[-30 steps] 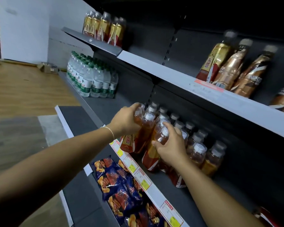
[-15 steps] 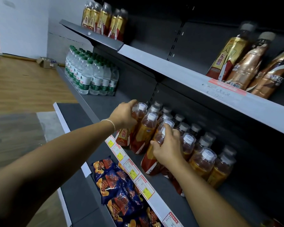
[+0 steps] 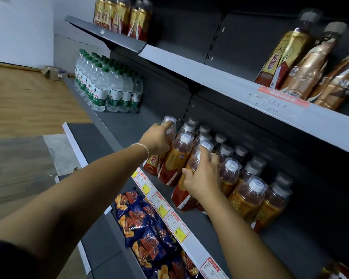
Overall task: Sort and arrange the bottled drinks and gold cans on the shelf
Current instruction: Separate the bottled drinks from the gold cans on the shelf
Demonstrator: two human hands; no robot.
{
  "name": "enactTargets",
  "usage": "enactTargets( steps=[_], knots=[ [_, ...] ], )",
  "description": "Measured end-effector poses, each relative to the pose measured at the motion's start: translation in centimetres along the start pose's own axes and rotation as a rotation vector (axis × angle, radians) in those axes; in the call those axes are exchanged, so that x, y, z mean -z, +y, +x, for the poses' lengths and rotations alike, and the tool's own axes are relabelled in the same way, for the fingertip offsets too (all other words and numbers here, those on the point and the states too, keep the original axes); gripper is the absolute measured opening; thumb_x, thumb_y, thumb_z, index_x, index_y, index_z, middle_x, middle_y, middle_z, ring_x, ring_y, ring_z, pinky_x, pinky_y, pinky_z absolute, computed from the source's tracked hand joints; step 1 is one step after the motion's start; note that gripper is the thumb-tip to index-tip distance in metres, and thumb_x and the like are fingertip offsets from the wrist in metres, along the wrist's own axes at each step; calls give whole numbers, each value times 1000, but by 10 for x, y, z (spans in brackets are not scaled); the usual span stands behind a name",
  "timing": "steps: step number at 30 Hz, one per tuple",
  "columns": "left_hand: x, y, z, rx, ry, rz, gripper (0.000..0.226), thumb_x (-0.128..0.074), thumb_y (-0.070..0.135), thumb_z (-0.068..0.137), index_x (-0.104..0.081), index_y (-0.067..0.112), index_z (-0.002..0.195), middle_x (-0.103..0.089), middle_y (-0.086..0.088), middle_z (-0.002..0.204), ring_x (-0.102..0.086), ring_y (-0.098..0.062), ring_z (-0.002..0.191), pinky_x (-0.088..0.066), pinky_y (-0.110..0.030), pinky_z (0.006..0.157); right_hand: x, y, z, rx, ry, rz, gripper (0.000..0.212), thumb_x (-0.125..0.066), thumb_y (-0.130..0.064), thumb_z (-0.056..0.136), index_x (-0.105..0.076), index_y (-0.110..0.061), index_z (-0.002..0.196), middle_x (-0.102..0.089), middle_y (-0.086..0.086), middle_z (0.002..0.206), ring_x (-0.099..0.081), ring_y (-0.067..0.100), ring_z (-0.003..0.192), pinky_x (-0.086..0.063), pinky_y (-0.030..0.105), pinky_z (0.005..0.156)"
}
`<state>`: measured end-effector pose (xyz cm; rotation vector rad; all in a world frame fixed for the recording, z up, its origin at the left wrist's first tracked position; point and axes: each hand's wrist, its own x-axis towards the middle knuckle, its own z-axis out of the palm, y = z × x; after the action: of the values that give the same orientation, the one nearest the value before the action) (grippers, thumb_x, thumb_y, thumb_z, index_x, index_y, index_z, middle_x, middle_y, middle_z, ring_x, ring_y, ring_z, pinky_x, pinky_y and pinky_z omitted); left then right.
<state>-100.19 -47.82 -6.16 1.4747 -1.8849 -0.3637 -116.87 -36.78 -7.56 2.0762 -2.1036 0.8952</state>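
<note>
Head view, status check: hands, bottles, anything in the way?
Left hand grips end amber bottle near its cap. Right hand grips front-row amber bottle at the neck. Middle bottle stands between them; rows packed close behind.

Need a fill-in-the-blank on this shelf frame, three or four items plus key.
1. The water bottles have ____ caps.
2. The snack bags lie on the shelf ____ the amber drink bottles.
3. A thin bracelet circles the ____ wrist.
4. The left hand and right hand each grip one of those amber bottles, which has a ____ cap.
Missing words: green; below; left; white.
</note>
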Motion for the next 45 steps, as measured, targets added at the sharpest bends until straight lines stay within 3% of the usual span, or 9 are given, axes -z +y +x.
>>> enactTargets(
  steps=[11, 14, 18, 22, 25, 28, 32, 35, 45],
  knots=[
    [-2, 0, -5, 26, -52, 55, 84, -57, 9, 84, -9, 30, 150, -37, -22, 134, -57, -32, 80, -50, -35, 69, 3, -5, -3, -35, 7, -56, 84, -72, -37, 86, -18, -27, 149, -27, 10, 150, -47, 31, 127, -47, 31, 86],
    [0, 3, -16, 42, -96, 88, 86, -49, 11, 92, 9, 27, 154, -27, -22, 147, -57, -35, 104, -52, -41, 87, 5, -11, -10, -75, 31, -85, 80, -72, -37, 87, -19, -20, 145, -34, 15, 150, -59, 32, 114, -48, 30, 73],
    [0, 21, -45, 69, -88, 499, 90, -45, 16, 93, 24, 19, 151, -3, -27, 159, -16, -50, 143, -40, -54, 106, 12, -20, -14, -86, -8, -97, 73, -72, -42, 86, -24, -15, 134, -44, 19, 140, -60, 35, 112, -51, 37, 77],
    [-3, 49, -83, -1, -123, 748, 78, -45, 36, 96, -1, 7, 154, -1, -28, 158, -11, -50, 144, -35, -54, 108, 27, -13, -18, -35, -94, -163, 68, -63, -49, 90, -25, -21, 139, -47, 19, 133, -58, 36, 111, -48, 38, 78],
    [2, 65, -103, -75, -119, 776, 56, -44, 30, 94, -33, 11, 146, -29, -25, 148, -28, -45, 136, -44, -49, 98, 40, -2, -25, 36, -152, -194, 72, -56, -41, 97, -10, -28, 151, -43, 21, 138, -56, 38, 114, -49, 41, 85],
    [10, 82, -114, -153, -35, 688, 52, -49, 32, 91, -38, 9, 137, -45, -20, 133, -44, -39, 122, -46, -43, 89, 57, 10, -35, 94, -181, -176, 76, -51, -35, 100, -1, -27, 156, -42, 16, 144, -54, 35, 119, -49, 42, 91],
    [17, 118, -119, -247, 37, 554, 56, -57, 36, 86, -37, 12, 133, -49, -16, 127, -49, -36, 115, -45, -43, 89, 92, 36, -59, 193, -91, -104, 51, -47, -29, 100, -37, -19, 149, -46, 8, 145, -50, 31, 124, -46, 37, 99],
    [7, 156, -130, -339, 61, 473, 54, -53, 35, 88, -38, 13, 136, -50, -16, 127, -49, -36, 116, -43, -44, 91, 129, 61, -85, 230, 35, -50, 39, -53, -27, 96, -55, -19, 135, -59, 8, 125, -59, 31, 108, -50, 39, 90],
    [-90, 325, -218, -682, -193, 269, 34, -58, 17, 78, -52, 7, 110, -56, -18, 108, -54, -37, 104, -44, -38, 80, 259, 213, -228, -20, 224, -140, 21, -63, -25, 90, -72, -16, 108, -71, 5, 98, -66, 26, 92, -54, 36, 81]
  ],
)
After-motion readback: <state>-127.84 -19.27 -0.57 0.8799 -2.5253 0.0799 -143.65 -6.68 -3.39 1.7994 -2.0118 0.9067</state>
